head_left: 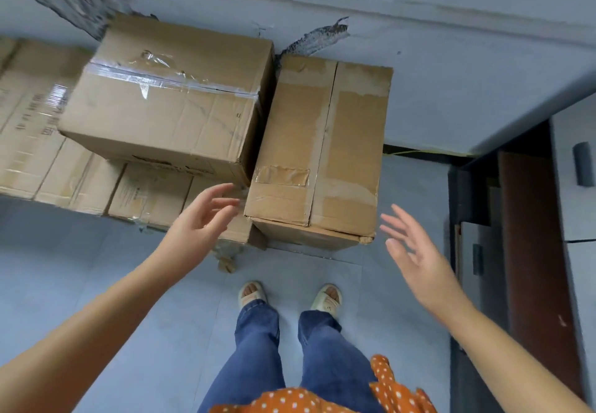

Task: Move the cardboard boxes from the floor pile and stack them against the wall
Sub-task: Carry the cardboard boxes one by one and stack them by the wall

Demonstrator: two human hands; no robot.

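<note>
A dark wooden door frame (532, 251) is seen at the right. The tall brown cardboard box (322, 151) is set against the grey wall (451, 74), beside a clear-taped cardboard box (167, 100). The left hand (196, 222) and right hand (419, 261) are held spread, gripping nothing.

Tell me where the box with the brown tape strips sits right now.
In the head view, the brown-taped box stands right of centre against the wall, beside the clear-taped box on its left, with both open hands near its front corners.
</note>
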